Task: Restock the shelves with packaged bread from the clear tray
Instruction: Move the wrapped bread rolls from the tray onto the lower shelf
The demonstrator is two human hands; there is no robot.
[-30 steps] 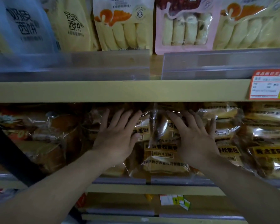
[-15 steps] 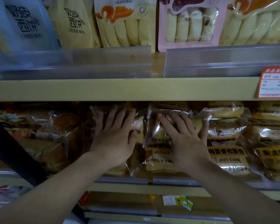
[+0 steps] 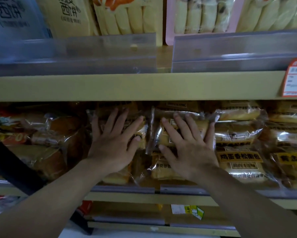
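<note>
Both hands lie flat on clear-wrapped packaged bread on the middle tan shelf. Left hand, fingers spread wide, palm down on a clear-plastic bread pack, gripping nothing. Right hand, fingers likewise splayed, presses flat on the adjacent clear-wrapped bread loaf. More yellow-labelled bread packs sit just right, darker brown buns in crinkled wrap left. A tan upper shelf edge overhangs the packs, carrying clear plastic guard strips, yellow pastry bags, a pink pastry pack. Red-and-white price tag at right. Black diagonal bar crosses lower left. Clear tray not visible.
</note>
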